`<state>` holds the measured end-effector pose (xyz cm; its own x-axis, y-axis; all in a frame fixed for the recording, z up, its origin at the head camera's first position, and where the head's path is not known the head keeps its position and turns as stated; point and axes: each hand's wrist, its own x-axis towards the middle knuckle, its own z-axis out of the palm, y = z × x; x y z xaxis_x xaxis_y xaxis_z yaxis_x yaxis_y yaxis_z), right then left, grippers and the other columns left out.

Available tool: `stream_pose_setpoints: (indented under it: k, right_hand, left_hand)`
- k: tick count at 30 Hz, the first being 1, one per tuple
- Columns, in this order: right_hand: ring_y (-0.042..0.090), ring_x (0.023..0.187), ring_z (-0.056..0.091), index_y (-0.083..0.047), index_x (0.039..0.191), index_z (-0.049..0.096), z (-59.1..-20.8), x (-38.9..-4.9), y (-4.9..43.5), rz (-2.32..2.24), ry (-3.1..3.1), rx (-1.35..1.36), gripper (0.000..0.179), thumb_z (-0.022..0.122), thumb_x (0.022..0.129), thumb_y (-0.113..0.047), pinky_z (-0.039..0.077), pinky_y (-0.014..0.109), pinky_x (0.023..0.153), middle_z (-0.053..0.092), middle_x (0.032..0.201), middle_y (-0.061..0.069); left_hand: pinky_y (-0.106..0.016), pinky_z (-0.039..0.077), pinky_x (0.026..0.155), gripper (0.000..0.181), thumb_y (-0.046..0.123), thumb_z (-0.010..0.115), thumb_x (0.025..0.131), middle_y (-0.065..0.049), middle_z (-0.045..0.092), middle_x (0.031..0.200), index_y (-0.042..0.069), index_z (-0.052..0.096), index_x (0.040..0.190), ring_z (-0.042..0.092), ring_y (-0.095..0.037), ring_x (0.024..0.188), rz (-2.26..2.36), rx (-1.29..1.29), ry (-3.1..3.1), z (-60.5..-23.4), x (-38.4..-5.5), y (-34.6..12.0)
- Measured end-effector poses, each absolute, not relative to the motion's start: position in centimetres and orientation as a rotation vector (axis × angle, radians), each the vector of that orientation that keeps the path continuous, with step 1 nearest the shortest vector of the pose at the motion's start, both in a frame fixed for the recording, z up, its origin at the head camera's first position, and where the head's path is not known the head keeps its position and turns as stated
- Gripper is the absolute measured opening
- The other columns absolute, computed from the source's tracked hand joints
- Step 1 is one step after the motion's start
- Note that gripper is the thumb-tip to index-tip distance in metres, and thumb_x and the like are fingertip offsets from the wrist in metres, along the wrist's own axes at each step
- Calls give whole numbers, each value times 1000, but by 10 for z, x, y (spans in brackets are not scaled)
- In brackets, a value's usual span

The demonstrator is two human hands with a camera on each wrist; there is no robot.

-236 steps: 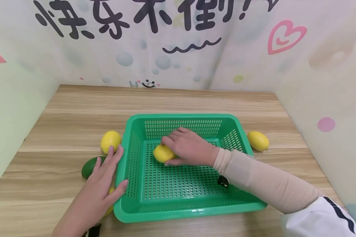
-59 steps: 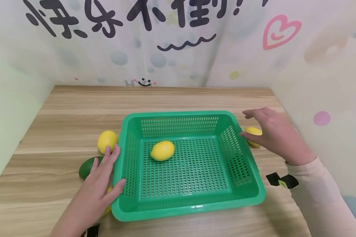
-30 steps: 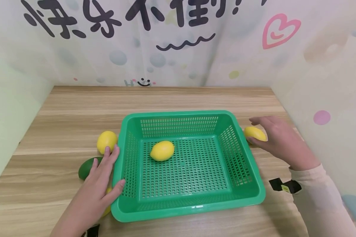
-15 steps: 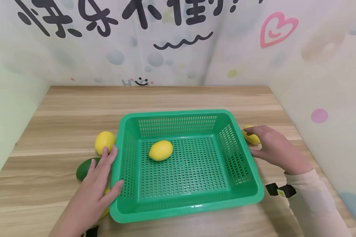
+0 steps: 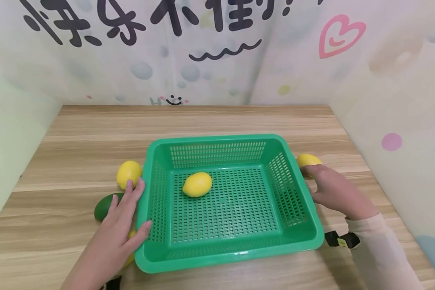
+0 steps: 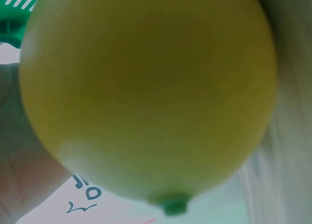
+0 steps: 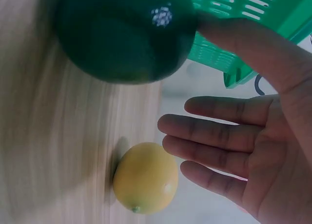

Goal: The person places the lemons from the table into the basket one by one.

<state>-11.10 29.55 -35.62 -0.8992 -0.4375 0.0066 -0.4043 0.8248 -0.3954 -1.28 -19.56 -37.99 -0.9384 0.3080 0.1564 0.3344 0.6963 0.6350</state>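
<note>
My left hand [image 5: 110, 237] rests against the left rim of a green plastic basket [image 5: 228, 264], fingers straight and spread. Under its palm a lemon [image 5: 129, 257] partly shows; that lemon [image 6: 151, 97] fills the left wrist view. To the right of the basket is my right hand [image 5: 335, 193], its fingers extended and holding nothing in the right wrist view. Its thumb tip meets the edge of a dark green fruit [image 7: 126, 34], though contact is unclear; the head view hides this fruit. Beyond the fingers lies another lemon [image 5: 309, 160]. Inside the basket sits one lemon [image 5: 197, 185].
Left of the basket lie a lemon [image 5: 129, 174] and a dark green fruit [image 5: 106, 207], partly behind my left fingers. A printed cloth backdrop [image 5: 159, 76] rises behind the wooden table [image 5: 203, 121].
Earlier my right hand held the lemon inside the basket; it let go, moved out to the right, then came lower and nearer along the basket's right side. My left hand stayed put.
</note>
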Motion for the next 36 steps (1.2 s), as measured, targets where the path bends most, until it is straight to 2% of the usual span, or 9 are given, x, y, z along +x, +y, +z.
stream_pose_setpoints:
  k: [7,13,20,24,29,33,36]
  right_hand:
    - [33,109,69,-3,120,70,-355,-105,296,-606,2907,-693,37,82,88,-18,54,58,92,74,115,7]
    - [21,100,70,-10,115,70,-357,-100,296,-626,2853,-644,33,84,85,-16,57,51,87,73,104,-3]
    - [13,95,67,-12,119,67,-360,-96,297,-652,2777,-668,41,85,83,-13,59,43,81,70,99,-12]
    - [17,101,69,-13,126,66,-361,-94,299,-660,2746,-657,46,82,84,-9,59,40,82,72,106,-11]
    - [22,109,69,-15,125,68,-365,-91,302,-700,2688,-612,43,81,85,-10,58,41,87,73,113,-9]
    - [14,97,68,-16,121,70,-366,-89,302,-682,2658,-563,39,80,84,-11,57,38,85,73,108,-10]
    - [8,83,61,-15,115,72,-365,-88,303,-647,2637,-532,33,80,82,-12,55,33,78,72,98,-12]
  left_hand:
    - [-43,-3,127,82,22,60,105,-8,16,171,17,7,167,4,-24,159,-1075,-551,-2848,-379,-13,-196]
    - [-43,-3,127,82,22,60,105,-9,16,171,18,8,167,5,-24,159,-1070,-550,-2846,-380,-13,-196]
    - [-39,-3,127,83,21,61,104,-8,17,171,18,8,167,5,-24,159,-1043,-560,-2832,-380,-14,-196]
    - [-39,-4,127,83,21,61,104,-8,16,171,18,8,167,5,-23,159,-1047,-562,-2830,-380,-14,-196]
    - [-40,-4,127,83,21,61,104,-9,17,171,17,8,167,4,-24,159,-1055,-564,-2831,-380,-14,-196]
    - [-42,-4,127,82,22,60,105,-10,16,171,18,7,167,4,-25,159,-1073,-554,-2845,-380,-14,-196]
    - [-42,-4,127,82,23,60,105,-11,15,171,18,7,167,4,-25,159,-1080,-547,-2853,-381,-14,-196]
